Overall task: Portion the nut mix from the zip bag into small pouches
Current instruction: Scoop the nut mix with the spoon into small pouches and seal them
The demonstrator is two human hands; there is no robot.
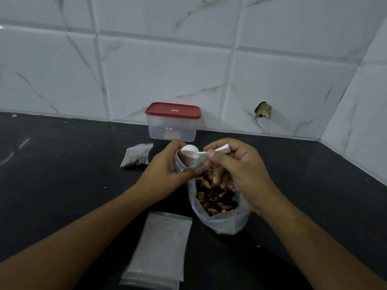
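1. The zip bag (pixel 218 206) of nut mix stands open on the worktop (pixel 62 185).
2. Just behind it, the left hand (pixel 165 170) fingers pinch a small pouch (pixel 182 162) open; the right hand (pixel 236 170) fingers pinch the white scoop (pixel 194 152) at its mouth, seemingly tipping.
3. Next likely: another scoop.
4. A filled pouch (pixel 137 155) and red-lidded box (pixel 172 122) sit behind the bag, empty pouches (pixel 159 248) before it; nothing obstructs.

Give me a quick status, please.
Left hand holds pouch open. Right hand tips scoop into it. Zip bag open below. Nothing obstructing.
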